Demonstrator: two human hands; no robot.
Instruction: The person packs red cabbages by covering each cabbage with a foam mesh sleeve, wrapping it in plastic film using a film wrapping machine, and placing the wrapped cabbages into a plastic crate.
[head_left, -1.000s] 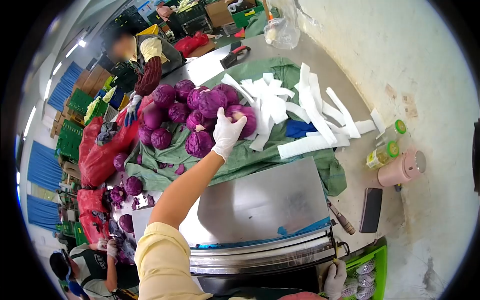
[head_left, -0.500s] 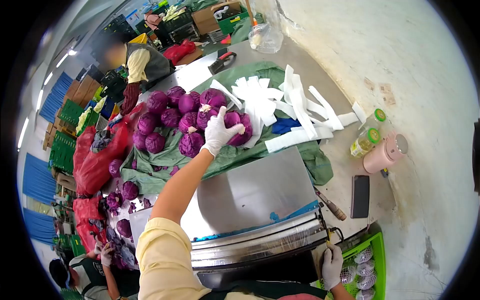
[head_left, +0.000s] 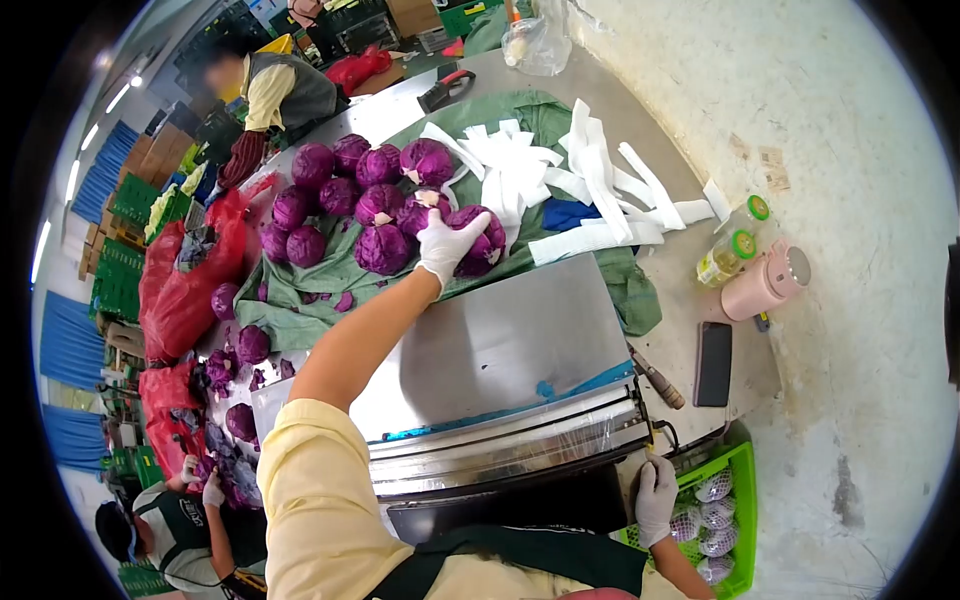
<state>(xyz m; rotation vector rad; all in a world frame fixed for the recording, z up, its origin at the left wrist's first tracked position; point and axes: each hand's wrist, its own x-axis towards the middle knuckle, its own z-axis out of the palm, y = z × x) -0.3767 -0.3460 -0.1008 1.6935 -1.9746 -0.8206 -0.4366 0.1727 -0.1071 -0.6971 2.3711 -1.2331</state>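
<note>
- Crate (head_left: 748, 500), near-right of the steel plate (head_left: 510, 340): netted round items (head_left: 718, 513) inside.
- Left hand (head_left: 447, 250), beyond plate: fingers spread, touching red cabbage (head_left: 484, 256).
- Right hand (head_left: 655, 500), near side of plate: half-curled, hold unclear.

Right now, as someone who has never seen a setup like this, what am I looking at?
There is no robot here: a camera on a person's head looks forward and down at their gloved hands. The left hand touches a purple cabbage beside others on a green cloth; how firmly it grips is unclear. The right hand is beside a green crate. White strips, a phone and a pink bottle are on the work surface.
</note>
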